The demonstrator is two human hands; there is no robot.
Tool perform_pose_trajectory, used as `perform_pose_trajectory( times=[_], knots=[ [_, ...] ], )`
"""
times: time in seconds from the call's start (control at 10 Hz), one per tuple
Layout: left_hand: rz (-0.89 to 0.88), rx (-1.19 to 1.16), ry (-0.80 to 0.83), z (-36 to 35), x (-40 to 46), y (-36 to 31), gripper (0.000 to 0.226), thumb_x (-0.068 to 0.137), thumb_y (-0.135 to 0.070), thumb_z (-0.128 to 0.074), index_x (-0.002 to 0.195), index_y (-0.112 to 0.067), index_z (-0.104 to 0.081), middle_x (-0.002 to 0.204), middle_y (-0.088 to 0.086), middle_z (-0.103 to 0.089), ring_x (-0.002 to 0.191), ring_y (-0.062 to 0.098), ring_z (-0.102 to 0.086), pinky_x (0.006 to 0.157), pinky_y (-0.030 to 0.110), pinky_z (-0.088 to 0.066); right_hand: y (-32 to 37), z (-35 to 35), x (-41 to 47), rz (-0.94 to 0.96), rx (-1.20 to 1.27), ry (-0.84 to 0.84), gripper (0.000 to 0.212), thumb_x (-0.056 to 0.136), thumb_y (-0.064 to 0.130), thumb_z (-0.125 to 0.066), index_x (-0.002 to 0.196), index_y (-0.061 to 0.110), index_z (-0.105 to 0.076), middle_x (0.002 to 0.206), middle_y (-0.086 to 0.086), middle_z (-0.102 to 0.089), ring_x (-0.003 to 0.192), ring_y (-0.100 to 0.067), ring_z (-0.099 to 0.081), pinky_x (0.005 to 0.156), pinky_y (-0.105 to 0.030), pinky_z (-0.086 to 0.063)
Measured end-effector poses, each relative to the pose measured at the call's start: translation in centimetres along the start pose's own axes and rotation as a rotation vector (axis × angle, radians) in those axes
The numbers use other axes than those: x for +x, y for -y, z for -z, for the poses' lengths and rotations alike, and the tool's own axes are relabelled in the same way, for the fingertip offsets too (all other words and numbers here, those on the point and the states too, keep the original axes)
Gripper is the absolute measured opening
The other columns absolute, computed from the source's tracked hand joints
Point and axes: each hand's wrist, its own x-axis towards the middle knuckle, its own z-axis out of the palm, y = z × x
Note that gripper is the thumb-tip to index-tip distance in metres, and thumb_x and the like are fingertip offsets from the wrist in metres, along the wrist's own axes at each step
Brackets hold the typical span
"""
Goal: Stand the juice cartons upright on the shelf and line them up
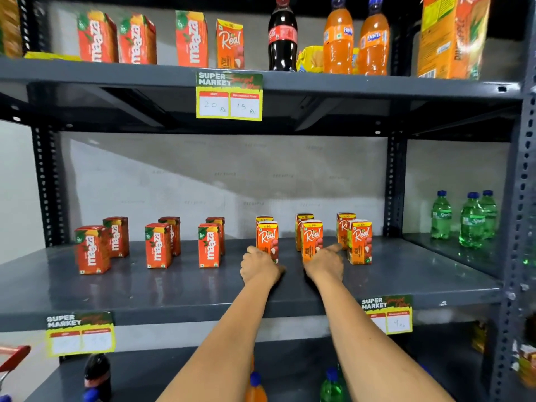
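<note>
On the middle shelf [406,281] several red Maaza cartons [158,246] stand upright in pairs at the left. Several orange Real cartons stand upright in pairs at the right. My left hand [259,266] is curled around the lower part of the front left Real carton [268,237]. My right hand [326,264] lies at the base of the front middle Real carton [312,237], touching it, with its fingers stretched toward the front right Real carton [361,242]. Both hands hide the bottoms of their cartons.
Green Sprite bottles [471,220] stand on the neighbouring shelf at the right. The upper shelf holds more cartons, a cola bottle [282,36] and Fanta bottles [338,39]. Price tags [229,95] hang on the shelf edges. Bottles stand on the lower shelf, and a red cart handle [13,356] shows at the left.
</note>
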Motion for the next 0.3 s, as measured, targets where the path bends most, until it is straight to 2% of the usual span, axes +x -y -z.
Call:
perform_pose_trajectory(
  times=[0.1, 0.2, 0.3],
  knots=[
    [-0.150, -0.086, 0.069, 2.0, 0.1, 1.1, 0.065, 0.080, -0.038, -0.071, 0.124, -0.005, -0.036, 0.125, 0.017, -0.054, 0.114, 0.032, -0.053, 0.093, 0.041, -0.046, 0.6, 0.5, -2.0, 0.020, -0.016, -0.094, 0.083, 0.083, 0.033, -0.069, 0.142, -0.002, -0.022, 0.137, -0.024, -0.046, 0.125, -0.037, -0.047, 0.097, -0.042, -0.046],
    [-0.459, 0.038, -0.353, 5.2, 0.4, 3.1, 0.061, 0.093, -0.035, -0.051, 0.138, 0.000, -0.028, 0.135, 0.021, -0.047, 0.121, 0.032, -0.047, 0.099, 0.039, -0.043, 2.2, 0.8, -3.7, 0.374, -0.175, -0.418, 0.063, 0.089, 0.041, -0.056, 0.136, 0.003, -0.036, 0.139, -0.019, -0.046, 0.127, -0.032, -0.043, 0.099, -0.039, -0.042],
    [-0.706, 0.193, -0.714, 9.0, 1.1, 4.7, 0.070, 0.097, -0.038, -0.032, 0.148, 0.002, -0.006, 0.156, 0.020, -0.010, 0.144, 0.030, -0.007, 0.117, 0.039, -0.012, 5.3, 0.6, -4.4, 0.713, -0.120, -0.519, 0.071, 0.094, 0.041, -0.042, 0.152, 0.006, -0.019, 0.160, -0.013, -0.021, 0.148, -0.027, -0.019, 0.116, -0.042, -0.022]
  ],
)
